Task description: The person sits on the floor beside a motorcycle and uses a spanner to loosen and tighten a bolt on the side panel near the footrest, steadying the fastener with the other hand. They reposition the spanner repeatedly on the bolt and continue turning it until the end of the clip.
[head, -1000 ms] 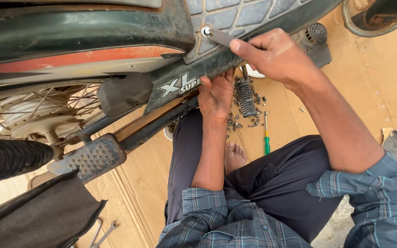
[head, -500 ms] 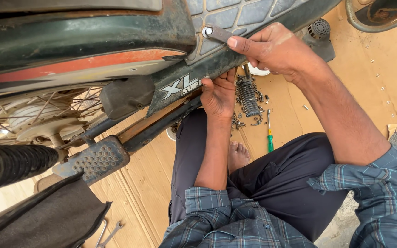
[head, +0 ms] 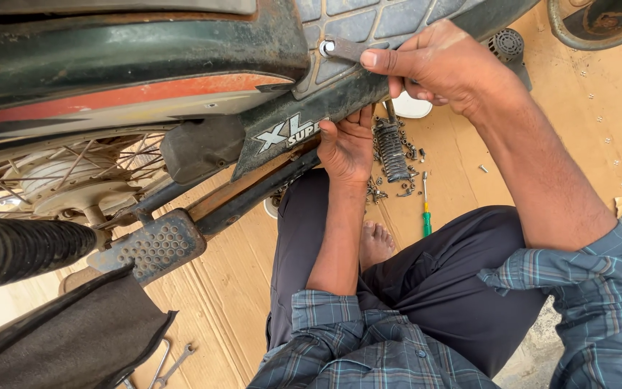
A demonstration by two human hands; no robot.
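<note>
A dark green motorbike fills the top left, with a black side panel under a ribbed footboard. My right hand grips a metal spanner, its head set on a bolt in the footboard. My left hand reaches up from below. Its fingers curl under the lower edge of the side panel, pressing on it.
A spoked wheel and a black tyre are at the left, with a footrest pedal near them. On the cardboard floor lie a coil spring, several loose nuts, a green-handled screwdriver and spanners.
The view has shifted slightly nearer the bike. My right hand has turned the spanner a little on the bolt. My left hand stays under the panel.
</note>
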